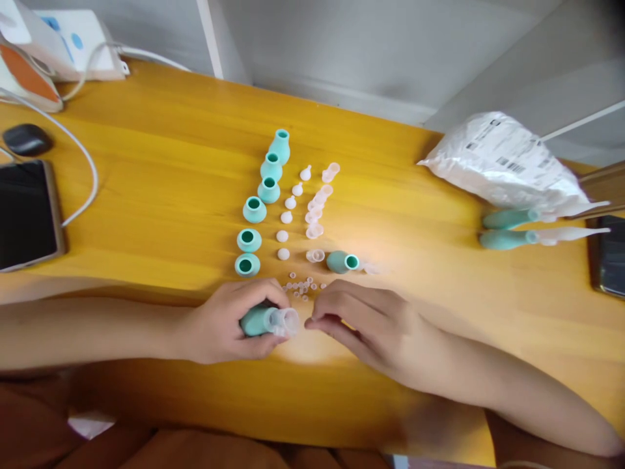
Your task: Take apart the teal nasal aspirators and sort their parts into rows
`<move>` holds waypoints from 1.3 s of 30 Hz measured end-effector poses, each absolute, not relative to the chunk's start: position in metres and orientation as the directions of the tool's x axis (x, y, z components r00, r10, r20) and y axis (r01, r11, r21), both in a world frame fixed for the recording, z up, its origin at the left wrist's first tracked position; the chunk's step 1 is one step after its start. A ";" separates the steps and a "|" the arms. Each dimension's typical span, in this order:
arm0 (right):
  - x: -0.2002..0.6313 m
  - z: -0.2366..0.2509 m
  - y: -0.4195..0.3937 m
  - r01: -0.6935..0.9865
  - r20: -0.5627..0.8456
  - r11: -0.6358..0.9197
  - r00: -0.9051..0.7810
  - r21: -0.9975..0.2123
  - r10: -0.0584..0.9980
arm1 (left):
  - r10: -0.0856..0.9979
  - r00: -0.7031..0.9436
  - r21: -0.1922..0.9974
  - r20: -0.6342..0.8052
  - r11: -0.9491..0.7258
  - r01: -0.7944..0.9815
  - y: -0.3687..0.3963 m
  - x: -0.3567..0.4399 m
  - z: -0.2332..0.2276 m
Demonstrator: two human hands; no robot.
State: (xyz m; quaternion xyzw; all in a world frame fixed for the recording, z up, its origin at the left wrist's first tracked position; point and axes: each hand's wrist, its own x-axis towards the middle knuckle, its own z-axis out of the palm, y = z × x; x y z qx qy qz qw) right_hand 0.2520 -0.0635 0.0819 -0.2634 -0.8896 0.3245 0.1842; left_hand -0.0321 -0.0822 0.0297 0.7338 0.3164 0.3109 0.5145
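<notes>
The teal bulb (254,322) is being gripped by the left hand (219,324) above the table (185,397), its long axis running sideways and its clear cup (290,322) pointing at the right hand (378,326), whose bunched fingertips are hovering just beside, whether holding anything I cannot tell.

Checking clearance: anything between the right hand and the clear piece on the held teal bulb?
Nothing visible between the right hand and the clear piece on the teal bulb. The small rings lie farther from the person, off that line.
</notes>
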 end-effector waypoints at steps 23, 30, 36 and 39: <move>0.258 0.101 -0.075 0.281 0.106 0.549 -0.815 -0.787 0.569 | 0.690 0.722 0.982 0.054 -0.167 0.086 -0.080 -0.036 0.028; 0.305 0.149 -0.038 0.694 0.262 0.554 -0.490 -0.459 0.831 | 0.610 0.783 0.973 0.121 -0.229 0.028 -0.075 -0.035 0.023; 0.346 0.115 0.011 0.683 0.135 0.640 -0.640 -0.353 0.757 | 0.598 0.797 0.948 0.085 -0.295 0.120 -0.074 -0.035 0.023; 0.361 0.091 0.028 0.655 -0.014 0.608 -0.686 -0.449 0.727 | 0.606 0.794 0.931 0.051 -0.318 0.182 -0.073 -0.035 0.024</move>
